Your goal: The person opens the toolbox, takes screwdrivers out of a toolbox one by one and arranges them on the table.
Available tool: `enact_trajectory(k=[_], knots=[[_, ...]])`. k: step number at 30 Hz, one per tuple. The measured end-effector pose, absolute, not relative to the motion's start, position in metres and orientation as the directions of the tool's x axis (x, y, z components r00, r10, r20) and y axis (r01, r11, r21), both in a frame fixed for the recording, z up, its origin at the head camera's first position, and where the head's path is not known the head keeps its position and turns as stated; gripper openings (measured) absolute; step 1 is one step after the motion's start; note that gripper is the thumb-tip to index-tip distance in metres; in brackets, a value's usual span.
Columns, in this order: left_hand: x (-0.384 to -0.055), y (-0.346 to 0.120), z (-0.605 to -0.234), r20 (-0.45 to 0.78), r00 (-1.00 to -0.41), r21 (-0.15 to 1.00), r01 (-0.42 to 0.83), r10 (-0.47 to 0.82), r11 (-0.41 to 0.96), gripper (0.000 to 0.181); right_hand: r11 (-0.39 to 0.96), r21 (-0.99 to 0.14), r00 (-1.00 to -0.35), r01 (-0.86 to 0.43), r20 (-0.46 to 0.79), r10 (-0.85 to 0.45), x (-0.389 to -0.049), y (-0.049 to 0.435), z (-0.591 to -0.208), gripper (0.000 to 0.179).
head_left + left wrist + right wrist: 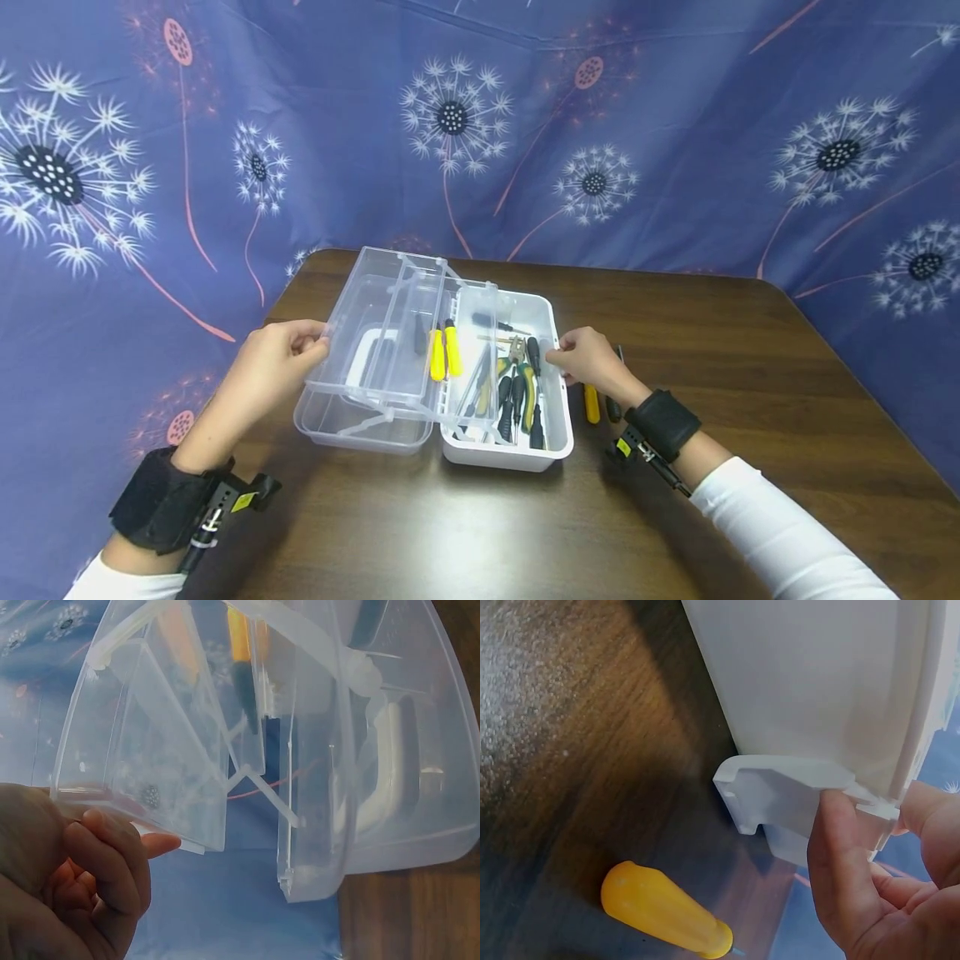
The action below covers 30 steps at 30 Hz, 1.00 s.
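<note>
A white toolbox (504, 457) stands unfolded on the table, with its clear lid (322, 425) laid back to the left. Clear trays on folding arms rise between them. My left hand (277, 358) pinches the outer edge of the upper clear tray (375, 325), also seen in the left wrist view. Yellow-handled tools (453, 350) lie in a tray. Inside the box are green-and-yellow pliers (529, 398) and several dark-handled screwdrivers (517, 396). My right hand (592, 358) grips the box's right side, thumb at the rim and fingers at the white latch (780, 787).
Right of the box, a yellow-handled screwdriver (592, 405) and a dark-handled tool (613, 409) lie on the brown wooden table (720, 358). A blue cloth (525, 108) with a dandelion print hangs behind the table.
</note>
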<state>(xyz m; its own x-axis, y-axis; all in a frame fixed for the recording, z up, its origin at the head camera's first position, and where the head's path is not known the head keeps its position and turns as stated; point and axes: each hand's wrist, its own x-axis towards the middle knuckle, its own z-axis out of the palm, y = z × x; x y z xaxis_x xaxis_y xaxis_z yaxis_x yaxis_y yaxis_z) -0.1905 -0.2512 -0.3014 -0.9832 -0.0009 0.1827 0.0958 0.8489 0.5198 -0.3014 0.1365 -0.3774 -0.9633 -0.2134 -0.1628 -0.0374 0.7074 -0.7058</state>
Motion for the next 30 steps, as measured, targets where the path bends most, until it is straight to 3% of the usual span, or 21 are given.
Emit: enact_trajectory(k=[12, 30], knots=[[-0.189, -0.249, -0.299, 0.177, -0.984, 0.509, 0.082, -0.011, 0.857, 0.036, 0.698, -0.715, -0.964, -0.05, -0.148, -0.22, -0.301, 0.138, -0.379, 0.022], [-0.187, -0.262, -0.327, 0.18, -0.983, 0.55, 0.066, -0.041, 0.832, 0.035, 0.72, -0.689, -0.964, -0.082, -0.129, -0.234, -0.299, 0.132, -0.376, 0.023]])
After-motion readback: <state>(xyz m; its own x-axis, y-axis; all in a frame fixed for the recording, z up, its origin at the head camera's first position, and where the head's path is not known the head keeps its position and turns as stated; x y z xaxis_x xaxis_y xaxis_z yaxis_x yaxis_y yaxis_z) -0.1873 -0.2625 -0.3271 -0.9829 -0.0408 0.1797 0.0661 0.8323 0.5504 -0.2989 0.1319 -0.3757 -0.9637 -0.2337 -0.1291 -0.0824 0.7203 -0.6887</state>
